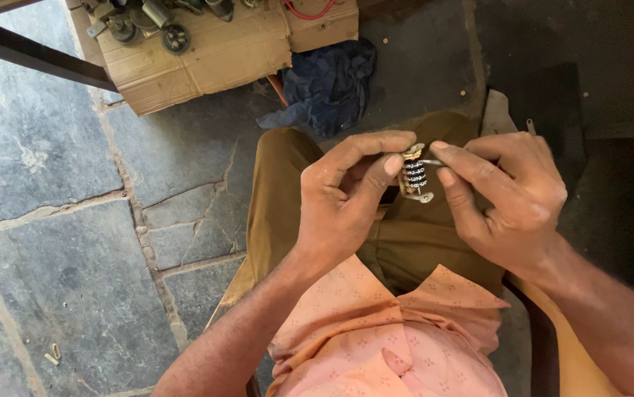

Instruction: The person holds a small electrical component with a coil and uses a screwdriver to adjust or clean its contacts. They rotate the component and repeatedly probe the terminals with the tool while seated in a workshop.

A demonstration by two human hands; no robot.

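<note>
A small black numbered dial lock with a silver metal shackle and fittings [415,176] is held up over my lap between both hands. My left hand [343,202] pinches its left side with thumb and fingers. From the right, my right hand [508,198] grips it, index finger and thumb at the metal ring near its top. The lock's back is hidden by my fingers. Below are my olive trousers [280,198] and a peach patterned shirt [376,331].
A flattened cardboard sheet [207,55] with several dark metal parts [148,22] lies on the stone floor at top. A dark blue cloth [332,84] lies beside it. A dark bar [37,55] crosses top left. Small scraps [52,356] lie bottom left.
</note>
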